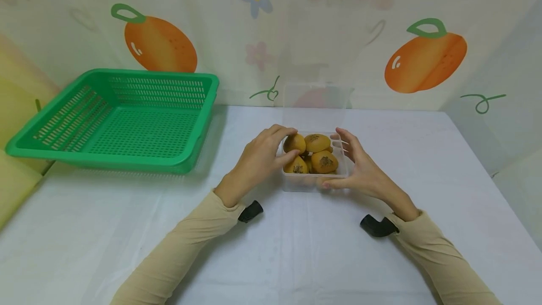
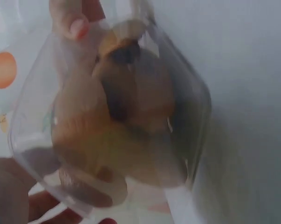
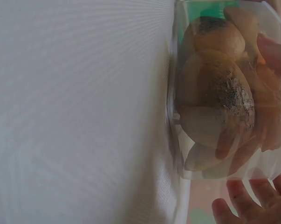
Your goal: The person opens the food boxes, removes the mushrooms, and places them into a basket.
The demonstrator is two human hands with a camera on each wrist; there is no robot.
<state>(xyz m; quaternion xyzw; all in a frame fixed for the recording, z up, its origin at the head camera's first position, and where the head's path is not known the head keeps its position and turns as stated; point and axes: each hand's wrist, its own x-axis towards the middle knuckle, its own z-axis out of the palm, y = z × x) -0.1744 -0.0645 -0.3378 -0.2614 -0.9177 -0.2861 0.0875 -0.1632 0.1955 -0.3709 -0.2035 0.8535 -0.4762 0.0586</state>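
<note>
Yellow-orange fruits (image 1: pixel 324 162) with brown patches lie in a clear plastic box (image 1: pixel 298 183) on the white-covered worktop (image 1: pixel 292 253). The left hand (image 1: pixel 260 153) seems to pinch the rear-left fruit (image 1: pixel 295 142), contact partly hidden; the right hand (image 1: pixel 362 171) grips the box's right side.

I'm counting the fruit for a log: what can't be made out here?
Head: how many yellow fruits lie low in the clear box; upper ones cover them.
Left wrist: the fruits' markings; blurred behind the box's wall.
Right wrist: part of the box; cut off by the right edge.
</note>
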